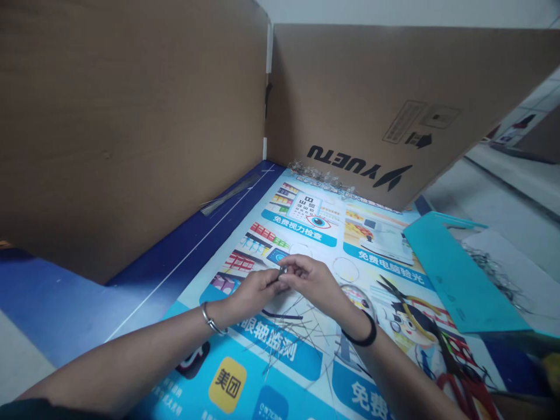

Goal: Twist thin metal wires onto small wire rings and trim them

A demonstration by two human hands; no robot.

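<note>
My left hand (262, 287) and my right hand (308, 279) meet above the middle of the printed mat. Between their closed fingertips is a small dark metallic piece (282, 270), too small to make out fully. A silver bangle is on my left wrist and a black band on my right. Just below the hands, many thin wire-like strands (291, 338) lie scattered on the mat. Faint rings (346, 269) rest to the right of my right hand.
Cardboard panels (415, 76) stand behind and left. Small clear pieces (321, 175) line the back panel's foot. Scissors (441, 344) lie at the right, beyond them a turquoise folder (464, 280) and a wire tangle (490, 271). A flat strip (230, 195) lies at the left panel.
</note>
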